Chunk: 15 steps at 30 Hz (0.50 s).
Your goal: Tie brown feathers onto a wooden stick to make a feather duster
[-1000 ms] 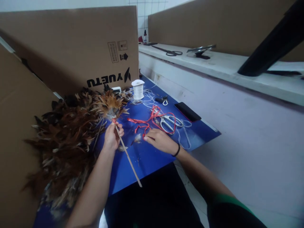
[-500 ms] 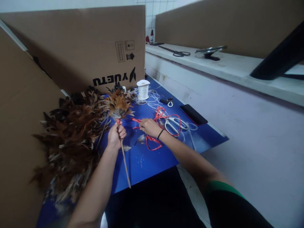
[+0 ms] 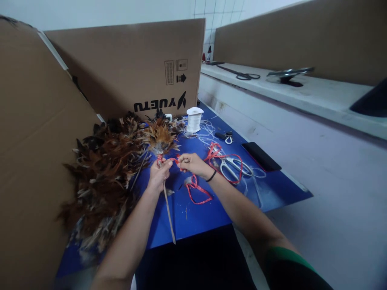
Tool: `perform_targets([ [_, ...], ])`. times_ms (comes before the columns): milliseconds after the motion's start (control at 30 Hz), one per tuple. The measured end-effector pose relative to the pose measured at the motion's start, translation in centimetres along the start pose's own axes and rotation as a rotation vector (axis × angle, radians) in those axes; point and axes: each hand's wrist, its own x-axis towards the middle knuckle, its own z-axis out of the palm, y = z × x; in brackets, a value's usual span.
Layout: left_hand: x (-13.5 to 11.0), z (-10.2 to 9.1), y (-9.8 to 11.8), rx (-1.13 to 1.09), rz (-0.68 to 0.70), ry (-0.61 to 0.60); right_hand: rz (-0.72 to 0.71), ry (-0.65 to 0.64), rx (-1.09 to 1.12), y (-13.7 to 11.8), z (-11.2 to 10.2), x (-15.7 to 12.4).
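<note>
My left hand (image 3: 159, 176) is closed around the stick of a feather duster (image 3: 161, 137), just under its brown feather head. Red ribbon (image 3: 199, 195) is wound about the stick's top, and a length of it spans from the left thumb to the fingers of my right hand (image 3: 193, 164). Those right fingers pinch the ribbon close beside the left hand. Below them the wooden stick (image 3: 169, 213) slants down to the table's front edge. More of the ribbon loops over white-handled scissors (image 3: 231, 167) on the right.
A big pile of brown feather bundles (image 3: 102, 181) covers the left of the blue table (image 3: 193, 225). Behind stand cardboard panels (image 3: 121, 68) and a white spool (image 3: 194, 119) with loose string. A phone (image 3: 261, 156) lies at the right edge. Black scissors (image 3: 246, 76) rest on the ledge.
My right hand has come over to the left hand, bringing the red ribbon up to the stick. The view has shifted, so the scene sits lower and further right.
</note>
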Motion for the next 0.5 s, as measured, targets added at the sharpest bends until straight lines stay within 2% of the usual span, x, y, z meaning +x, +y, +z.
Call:
perform_targets([
  [267,-0.2,0.1,-0.1,0.058,-0.001,0.018,0.043,-0.075,0.036,1.0,1.1,0.0],
  [433,-0.3,0.3,0.1,0.107,-0.012,0.059,-0.104,0.094,0.063,1.2,1.7,0.0],
  [500,-0.3,0.4,0.1,0.140,-0.012,0.066,-0.141,0.123,0.050,1.1,1.8,0.1],
])
